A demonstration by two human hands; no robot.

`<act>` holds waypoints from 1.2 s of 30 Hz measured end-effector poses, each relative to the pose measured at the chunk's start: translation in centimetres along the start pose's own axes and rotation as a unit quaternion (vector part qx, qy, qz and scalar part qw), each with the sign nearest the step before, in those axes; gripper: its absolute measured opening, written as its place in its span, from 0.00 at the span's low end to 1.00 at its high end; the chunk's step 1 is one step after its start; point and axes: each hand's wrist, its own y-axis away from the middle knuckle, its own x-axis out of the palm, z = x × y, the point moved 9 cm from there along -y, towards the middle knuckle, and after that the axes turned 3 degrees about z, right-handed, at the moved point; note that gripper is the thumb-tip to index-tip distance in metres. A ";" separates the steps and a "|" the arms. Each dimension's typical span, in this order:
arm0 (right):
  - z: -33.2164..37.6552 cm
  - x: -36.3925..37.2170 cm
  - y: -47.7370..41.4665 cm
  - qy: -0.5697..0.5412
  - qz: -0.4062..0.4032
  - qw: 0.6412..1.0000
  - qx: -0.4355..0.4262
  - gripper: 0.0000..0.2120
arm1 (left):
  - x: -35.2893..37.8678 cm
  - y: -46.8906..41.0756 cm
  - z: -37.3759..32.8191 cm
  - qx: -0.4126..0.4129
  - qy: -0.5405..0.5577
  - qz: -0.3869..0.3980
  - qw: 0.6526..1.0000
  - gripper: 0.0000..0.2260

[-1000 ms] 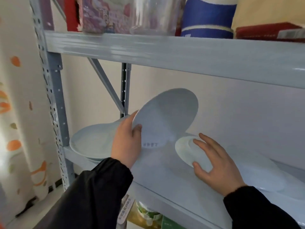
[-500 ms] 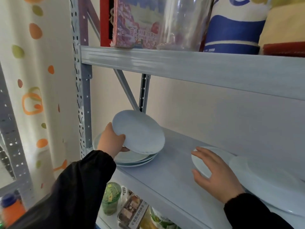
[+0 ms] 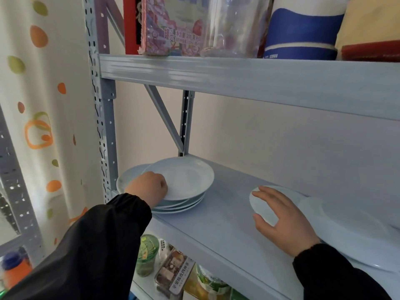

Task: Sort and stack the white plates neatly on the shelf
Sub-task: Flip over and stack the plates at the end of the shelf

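A stack of white plates (image 3: 184,203) sits at the left end of the grey shelf (image 3: 218,221). The top plate (image 3: 186,177) lies face up on it, shifted a little to the right of the plates below. My left hand (image 3: 149,187) grips that plate's near left rim with curled fingers. My right hand (image 3: 281,215) rests with spread fingers on a small white plate (image 3: 263,210) further right. A larger white plate (image 3: 355,232) lies to the right of the small one, partly under my right wrist.
The shelf above (image 3: 249,81) hangs low over the plates and carries a printed box (image 3: 173,27), a clear glass jar (image 3: 233,24) and a blue-and-white container (image 3: 300,29). A grey upright post (image 3: 101,118) stands just left of the stack. Packaged food (image 3: 173,271) fills the shelf below.
My left hand has brought the tilted plate down to the left and laid it flat on the stack. My right hand has stayed on the small plate.
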 end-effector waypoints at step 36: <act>-5.7 -6.3 6.2 0.078 -0.054 0.987 0.126 0.28 | 3.5 5.6 -21.8 0.317 0.197 -0.026 0.928 0.15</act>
